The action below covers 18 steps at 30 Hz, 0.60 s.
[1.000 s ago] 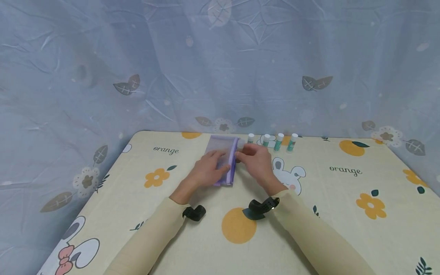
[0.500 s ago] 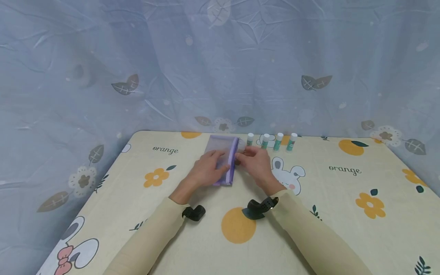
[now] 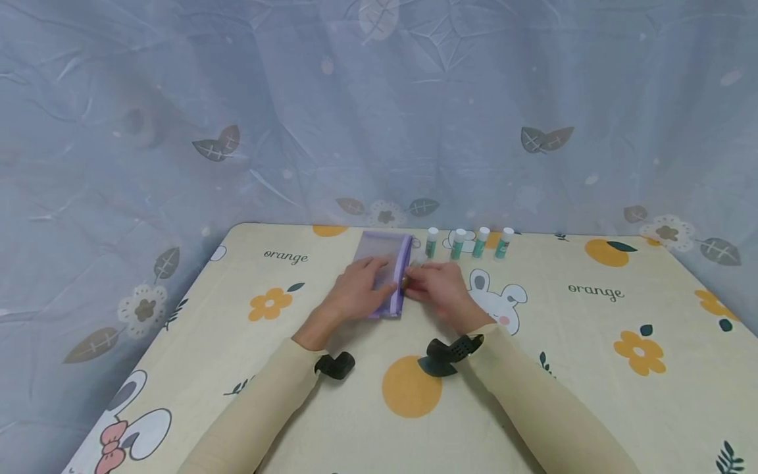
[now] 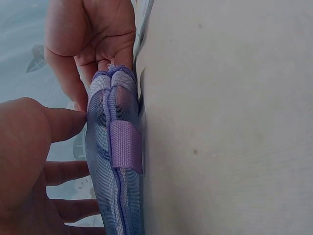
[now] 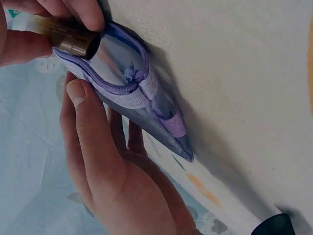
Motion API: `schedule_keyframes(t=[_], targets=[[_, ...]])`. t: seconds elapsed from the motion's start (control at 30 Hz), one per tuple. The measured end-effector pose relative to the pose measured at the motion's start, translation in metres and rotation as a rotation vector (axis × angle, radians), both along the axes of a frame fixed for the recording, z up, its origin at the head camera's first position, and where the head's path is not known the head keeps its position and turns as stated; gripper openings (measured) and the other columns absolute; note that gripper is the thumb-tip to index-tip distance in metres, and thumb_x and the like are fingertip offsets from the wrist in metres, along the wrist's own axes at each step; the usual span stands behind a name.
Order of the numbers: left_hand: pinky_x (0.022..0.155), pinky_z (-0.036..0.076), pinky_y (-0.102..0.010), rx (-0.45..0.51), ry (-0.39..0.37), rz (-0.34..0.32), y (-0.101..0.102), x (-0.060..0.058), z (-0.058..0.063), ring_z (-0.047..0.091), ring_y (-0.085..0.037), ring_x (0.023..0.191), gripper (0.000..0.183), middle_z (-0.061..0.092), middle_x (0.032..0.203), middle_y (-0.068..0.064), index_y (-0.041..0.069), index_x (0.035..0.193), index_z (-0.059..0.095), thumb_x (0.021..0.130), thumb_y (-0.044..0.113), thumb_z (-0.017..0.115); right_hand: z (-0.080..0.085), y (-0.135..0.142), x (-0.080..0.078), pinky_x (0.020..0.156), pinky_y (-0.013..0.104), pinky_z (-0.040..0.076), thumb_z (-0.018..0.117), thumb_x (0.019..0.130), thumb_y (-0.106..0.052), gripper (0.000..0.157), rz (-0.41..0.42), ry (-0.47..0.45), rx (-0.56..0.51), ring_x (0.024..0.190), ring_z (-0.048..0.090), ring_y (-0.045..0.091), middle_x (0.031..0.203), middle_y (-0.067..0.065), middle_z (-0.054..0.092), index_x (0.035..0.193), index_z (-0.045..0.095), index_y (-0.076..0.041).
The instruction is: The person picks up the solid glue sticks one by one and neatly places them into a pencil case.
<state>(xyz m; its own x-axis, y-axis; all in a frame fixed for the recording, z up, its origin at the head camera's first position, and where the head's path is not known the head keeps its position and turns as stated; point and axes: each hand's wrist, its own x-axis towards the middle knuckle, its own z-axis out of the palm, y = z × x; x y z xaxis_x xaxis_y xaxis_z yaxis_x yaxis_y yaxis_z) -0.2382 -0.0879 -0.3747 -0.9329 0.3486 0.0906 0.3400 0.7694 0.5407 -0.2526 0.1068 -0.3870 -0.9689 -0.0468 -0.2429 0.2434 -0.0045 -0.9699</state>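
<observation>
A flat purple mesh zip pouch [image 3: 379, 245] lies on the table with its unzipped mouth facing right. My left hand [image 3: 355, 289] rests on its upper face, fingers spread and fairly straight, the thumb near the zip edge. At the mouth, my right hand [image 3: 441, 288] pinches a small brown tube [image 5: 68, 38] between thumb and fingers. The tube's dark end sits right at the zip rim, pointing into the opening. In the left wrist view the pouch's purple end tab [image 4: 127, 146] shows, with the right hand [image 4: 95, 32] behind it; the tube is hidden there.
Several small green tubes with white caps stand in a row at the back, the leftmost green tube [image 3: 431, 243] just beyond my right hand. The patterned tablecloth [image 3: 296, 421] ends at a blue-grey curtain [image 3: 379, 118] behind.
My right hand has shifted slightly nearer along the pouch's mouth, and the pale object beyond its fingertips no longer shows. My left hand and the pouch have stayed in place.
</observation>
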Motion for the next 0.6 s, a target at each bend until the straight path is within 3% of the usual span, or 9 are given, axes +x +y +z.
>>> schedule_keyframes(t=[0.23,0.6], targets=[[0.126,0.035,-0.058,-0.002,0.004,0.002,0.0002,0.0001,0.0004,0.042,-0.041,0.155,0.060,0.048,0.163,-0.021,0.006,0.157,0.050,0.107,0.037,0.061,-0.0002,0.0028,-0.0011,0.095,0.033,0.062,0.065,0.105,-0.012,0.036,0.019,-0.050,-0.049,0.099,0.076,0.016,0.125,0.020,0.074,0.135,0.066,0.008],[0.125,0.036,-0.059,-0.004,-0.006,0.011,0.0002,0.0002,0.0005,0.042,-0.042,0.154,0.060,0.048,0.163,-0.022,0.006,0.157,0.050,0.107,0.037,0.060,0.0040,0.0006,-0.0056,0.085,0.030,0.064,0.069,0.101,-0.009,0.034,0.027,-0.089,-0.060,0.087,0.076,0.014,0.100,0.009,0.077,0.131,0.068,0.008]])
